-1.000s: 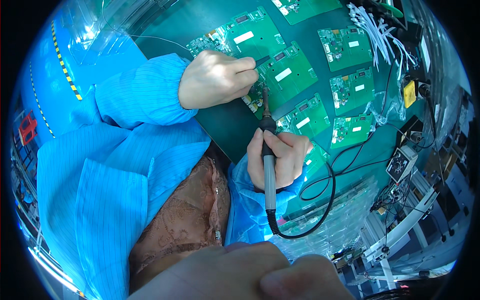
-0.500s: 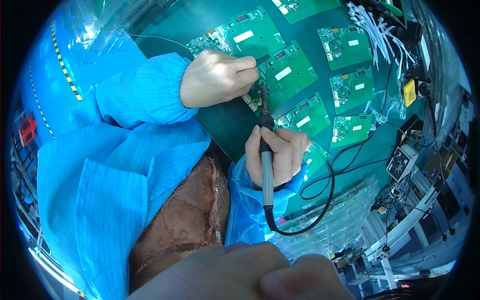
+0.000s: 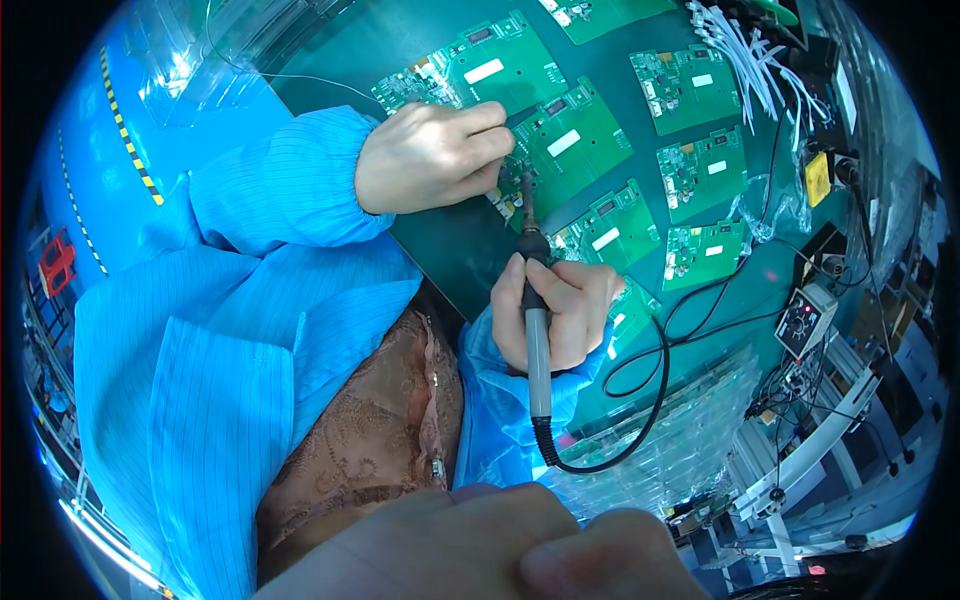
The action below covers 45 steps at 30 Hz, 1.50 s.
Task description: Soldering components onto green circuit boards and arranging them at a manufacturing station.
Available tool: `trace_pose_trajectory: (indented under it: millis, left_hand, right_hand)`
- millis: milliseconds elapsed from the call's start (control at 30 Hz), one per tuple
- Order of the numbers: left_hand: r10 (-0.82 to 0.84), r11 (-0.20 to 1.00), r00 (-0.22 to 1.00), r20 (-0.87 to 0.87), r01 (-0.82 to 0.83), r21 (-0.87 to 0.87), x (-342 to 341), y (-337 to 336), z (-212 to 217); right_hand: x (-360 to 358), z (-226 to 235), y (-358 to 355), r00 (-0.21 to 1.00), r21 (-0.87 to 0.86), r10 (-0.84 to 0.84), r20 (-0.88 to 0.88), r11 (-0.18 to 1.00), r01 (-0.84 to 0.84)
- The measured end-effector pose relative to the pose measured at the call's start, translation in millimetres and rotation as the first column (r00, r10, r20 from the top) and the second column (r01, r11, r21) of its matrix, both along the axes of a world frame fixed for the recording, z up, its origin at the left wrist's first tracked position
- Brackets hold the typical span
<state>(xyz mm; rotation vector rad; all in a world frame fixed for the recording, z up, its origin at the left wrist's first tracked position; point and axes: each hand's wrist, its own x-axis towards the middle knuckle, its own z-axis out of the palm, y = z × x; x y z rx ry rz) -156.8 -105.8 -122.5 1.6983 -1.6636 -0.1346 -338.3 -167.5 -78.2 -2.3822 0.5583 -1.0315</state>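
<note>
Circuit board [image 3: 580, 150], green, one: on the green mat [image 3: 440, 250], set aslant, a white label at its middle; its component-crowded end lies to the left, partly hidden by the left hand.

Left hand [image 3: 435, 155], bare: above that end, fingers folded, thumb and forefinger closed together; what they pinch, if anything, cannot be told.

Right hand [image 3: 565, 315], bare: on the near side, fingers closed around a soldering iron [image 3: 538, 350] in a pen-like grip, grey handle with dark collar. Iron tip among the components beside the left fingertips; whether it touches cannot be told.

Thin wire [image 3: 300, 77]: from the far left toward the left hand.

Second board [image 3: 515, 75]: just beyond the first, similarly slanted.

Third board [image 3: 615, 232]: just nearer, to the right; another [image 3: 632, 310] beside the right hand, partly covered.

Column of three boards to the right: far [image 3: 690, 90], middle [image 3: 705, 172], near [image 3: 705, 255].

Further board [image 3: 605, 15]: at the far edge of view, cut off.

White cable ties [image 3: 740, 60], bundle: far right.

Yellow block [image 3: 818, 180]: right.

Control box [image 3: 806, 322], with dial: near right.

Clear plastic trays [image 3: 650, 430]: near right.
</note>
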Motion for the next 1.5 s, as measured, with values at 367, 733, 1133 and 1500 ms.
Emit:
trace_pose_trajectory:
  millis: [367, 733, 1133, 1500]
  left_hand:
    - [-0.033, 0.999, 0.999, 0.03, 0.033, -0.003, 3.1, -2.8, -2.4]
    - [-0.032, 0.999, 0.999, 0.044, 0.032, 0.011, 0.9, -2.0, -5.9]
    - [-0.012, 1.0, 0.996, -0.086, 0.012, -0.002, -3.6, 0.2, -4.9]
    - [-0.034, 0.999, 0.996, 0.077, 0.034, 0.003, 3.3, -0.7, -3.3]
  right_hand:
    - [4.8, 2.8, 0.7, 0.999, 0.022, -0.012, -0.048, 1.0, 0.013]
    - [5.8, -0.2, 0.6, 0.997, 0.015, 0.007, -0.074, 1.0, -0.006]
    - [-5.0, 3.3, -0.5, 0.999, 0.038, -0.037, -0.014, 0.999, 0.037]
    - [0.7, 3.2, 0.6, 0.997, 0.073, 0.006, -0.07, 0.997, -0.001]
